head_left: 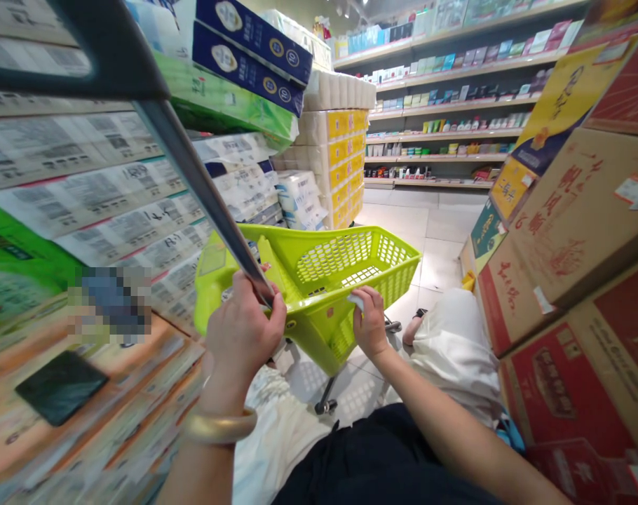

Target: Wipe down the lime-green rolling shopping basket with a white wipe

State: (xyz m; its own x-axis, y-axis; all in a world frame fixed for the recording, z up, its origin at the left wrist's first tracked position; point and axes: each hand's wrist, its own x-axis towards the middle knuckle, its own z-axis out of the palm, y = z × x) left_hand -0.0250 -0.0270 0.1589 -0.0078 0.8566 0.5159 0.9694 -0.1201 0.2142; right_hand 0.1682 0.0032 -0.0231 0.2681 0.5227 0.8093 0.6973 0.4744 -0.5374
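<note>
A lime-green plastic shopping cart [345, 266] with perforated basket walls stands in front of me. My left hand [242, 326], with a gold bangle at the wrist, is closed around the lower part of the cart's metal handle bar [203, 186]. This bar slants up to a dark grip [113, 63] at the upper left, close to the camera. Against the cart's near rim is my right hand [370, 319], its fingers pinched on a small white piece [356, 301], perhaps tissue or cloth. The cart's basket looks bare where its floor shows.
Stacked paper packs [87, 147] line the left side, with a dark flat phone-like object [61, 387] on the lower ones. Cardboard cartons [571, 210] rise on the right. Shelves of small goods [456, 95] stand beyond the tiled floor [429, 224].
</note>
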